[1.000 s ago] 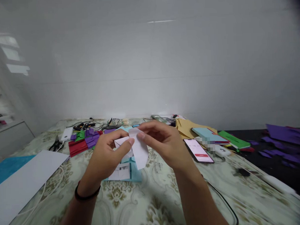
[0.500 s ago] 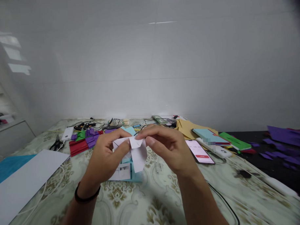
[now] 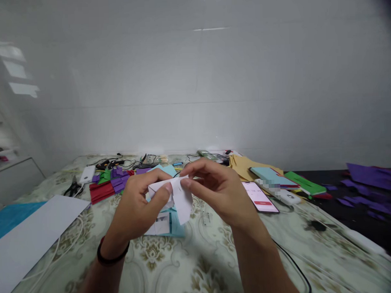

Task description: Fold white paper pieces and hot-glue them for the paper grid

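Observation:
A folded piece of white paper (image 3: 183,203) is held up between both hands, with one strip hanging down from it. My left hand (image 3: 144,204) is closed on its left part, thumb on the near face and fingers behind. With thumb and forefinger, my right hand (image 3: 212,186) pinches the upper right edge of the same paper. Below and behind, light blue paper (image 3: 177,228) lies on the table, with folded white paper pieces (image 3: 162,223) on top of it. My hands partly cover this stack.
At left lie a large white sheet (image 3: 41,239), a blue sheet (image 3: 15,217) and scissors (image 3: 74,188). Red folded papers (image 3: 101,192) and purple ones (image 3: 120,183) are beyond. A phone (image 3: 259,197), a notebook (image 3: 273,178) and purple scraps (image 3: 370,200) are at right. A black cable (image 3: 292,262) runs nearby.
The small top flap of the white paper, folded down toward me before, now stands up. My right thumb has shifted left onto the paper's near face.

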Tool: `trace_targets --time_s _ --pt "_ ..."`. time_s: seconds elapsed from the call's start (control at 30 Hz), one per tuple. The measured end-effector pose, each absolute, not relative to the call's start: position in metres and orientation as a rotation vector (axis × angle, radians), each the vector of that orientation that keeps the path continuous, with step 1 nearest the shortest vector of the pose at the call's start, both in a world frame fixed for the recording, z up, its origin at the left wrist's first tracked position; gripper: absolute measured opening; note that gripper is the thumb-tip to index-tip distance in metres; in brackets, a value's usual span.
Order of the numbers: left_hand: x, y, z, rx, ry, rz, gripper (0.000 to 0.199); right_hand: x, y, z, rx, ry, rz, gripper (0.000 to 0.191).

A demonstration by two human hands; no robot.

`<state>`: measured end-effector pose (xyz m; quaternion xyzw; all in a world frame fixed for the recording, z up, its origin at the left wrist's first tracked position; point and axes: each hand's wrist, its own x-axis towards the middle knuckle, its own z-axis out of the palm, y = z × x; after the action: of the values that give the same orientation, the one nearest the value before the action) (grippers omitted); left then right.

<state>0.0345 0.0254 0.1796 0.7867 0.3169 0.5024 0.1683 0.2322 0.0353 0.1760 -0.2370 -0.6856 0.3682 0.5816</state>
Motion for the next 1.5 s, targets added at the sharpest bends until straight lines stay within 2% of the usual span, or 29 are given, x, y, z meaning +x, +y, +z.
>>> trace_targets --time_s 0.6,0.77,1.0,1.1,1.23,1.5 --pt "0.037 0.023 0.183 2.245 0.895 1.483 0.021 0.228 0.036 0.178 -0.575 -1.594 0.904 0.013" --pt "0.038 0.023 0.183 2.216 0.941 1.443 0.016 0.23 0.033 0.178 -0.546 -1.635 0.866 0.017" --pt "0.037 0.022 0.184 2.215 0.954 1.476 0.016 0.225 0.033 0.177 -0.54 -1.644 0.78 0.016" --pt "0.036 0.023 0.185 2.121 1.04 1.537 0.017 0.226 0.036 0.175 -0.524 -1.627 0.806 0.009" --pt "0.034 0.024 0.188 1.965 1.137 1.671 0.017 0.235 0.038 0.178 -0.428 -1.817 0.737 0.028" --pt "0.033 0.023 0.188 1.898 1.107 1.663 0.019 0.237 0.041 0.182 -0.291 -2.013 0.601 0.011"
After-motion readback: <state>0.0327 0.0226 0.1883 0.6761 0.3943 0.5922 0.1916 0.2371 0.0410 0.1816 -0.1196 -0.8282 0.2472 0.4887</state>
